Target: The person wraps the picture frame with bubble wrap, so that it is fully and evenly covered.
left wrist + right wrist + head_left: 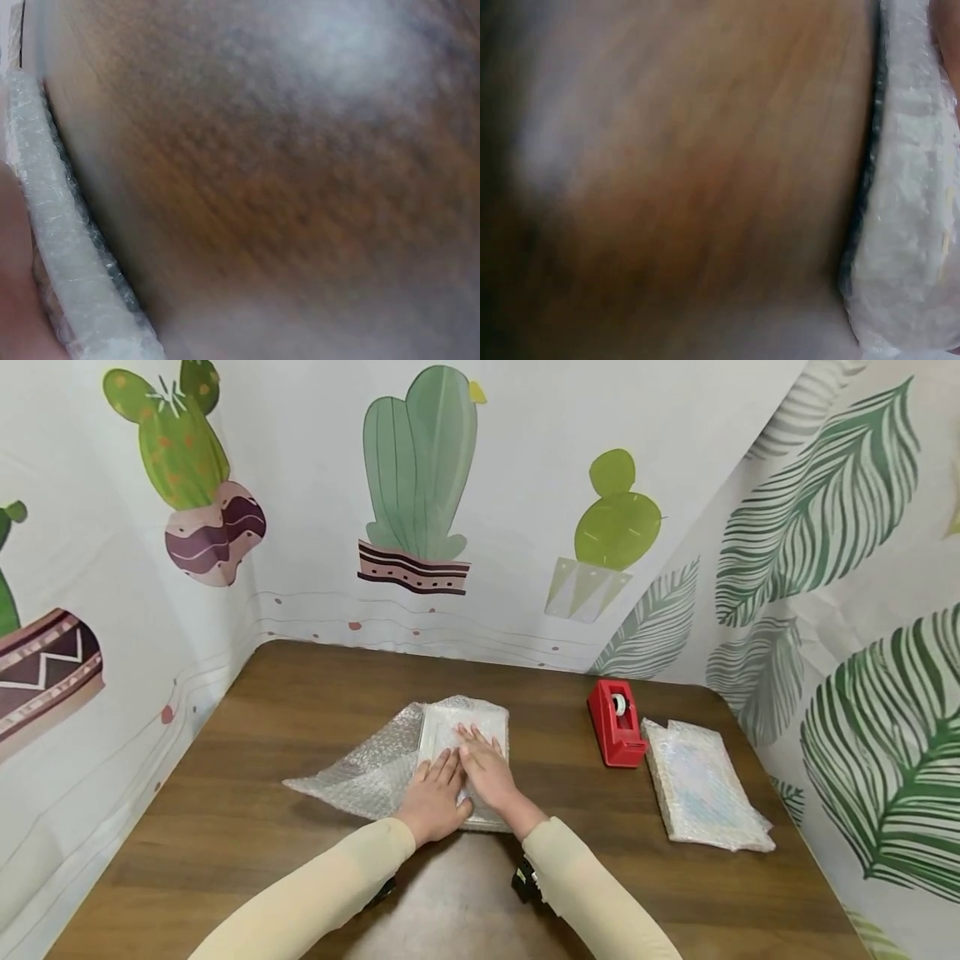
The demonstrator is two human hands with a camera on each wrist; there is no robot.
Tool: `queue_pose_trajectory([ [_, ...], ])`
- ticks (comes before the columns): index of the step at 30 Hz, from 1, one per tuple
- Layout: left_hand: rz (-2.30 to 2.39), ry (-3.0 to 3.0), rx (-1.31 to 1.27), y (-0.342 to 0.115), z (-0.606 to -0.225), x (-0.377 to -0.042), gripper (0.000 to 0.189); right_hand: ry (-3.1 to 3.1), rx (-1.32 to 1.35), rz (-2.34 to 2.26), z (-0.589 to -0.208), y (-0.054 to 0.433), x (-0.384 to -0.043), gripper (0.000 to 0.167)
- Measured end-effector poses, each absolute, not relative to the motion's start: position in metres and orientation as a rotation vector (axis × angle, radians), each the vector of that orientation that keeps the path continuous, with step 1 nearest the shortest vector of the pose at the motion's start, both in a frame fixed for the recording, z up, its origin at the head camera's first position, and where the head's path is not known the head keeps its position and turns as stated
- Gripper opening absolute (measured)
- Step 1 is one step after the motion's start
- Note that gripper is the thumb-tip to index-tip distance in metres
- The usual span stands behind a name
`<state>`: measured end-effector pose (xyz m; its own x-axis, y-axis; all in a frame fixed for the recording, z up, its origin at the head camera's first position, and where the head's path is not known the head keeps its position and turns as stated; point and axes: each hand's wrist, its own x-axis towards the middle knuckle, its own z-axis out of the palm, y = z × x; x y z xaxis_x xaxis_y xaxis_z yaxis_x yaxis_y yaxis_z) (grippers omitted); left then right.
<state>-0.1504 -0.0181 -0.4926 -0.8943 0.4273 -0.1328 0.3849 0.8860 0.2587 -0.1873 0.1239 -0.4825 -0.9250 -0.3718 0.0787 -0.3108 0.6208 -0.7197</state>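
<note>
A flat white rectangular item point(437, 727) lies on the table, partly wrapped in bubble wrap point(367, 777). A loose flap of the wrap spreads to its left over the wood. My left hand point(435, 799) rests on the item's lower left part, fingers extended. Beside it my right hand point(491, 772) lies flat on the middle of the item, its fingers pointing away from me. In the left wrist view the wrapped edge point(64, 217) runs down the left side; in the right wrist view the bubble-wrapped edge point(900, 195) shows at the right.
A red tape dispenser point(617, 727) with a roll of tape stands to the right. Next to it lies another flat bubble-wrapped package point(705, 785). The brown wooden table point(315, 685) meets a printed cloth backdrop point(517, 510) at its back and sides.
</note>
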Motion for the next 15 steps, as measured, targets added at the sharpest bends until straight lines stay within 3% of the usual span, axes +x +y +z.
queue_pose_trajectory([
  [15,0.331,2.880,0.609,-0.0164,-0.4925,-0.1520,0.067,2.755,-0.556,-0.889,-0.4844,0.1140,-0.1895,0.054],
])
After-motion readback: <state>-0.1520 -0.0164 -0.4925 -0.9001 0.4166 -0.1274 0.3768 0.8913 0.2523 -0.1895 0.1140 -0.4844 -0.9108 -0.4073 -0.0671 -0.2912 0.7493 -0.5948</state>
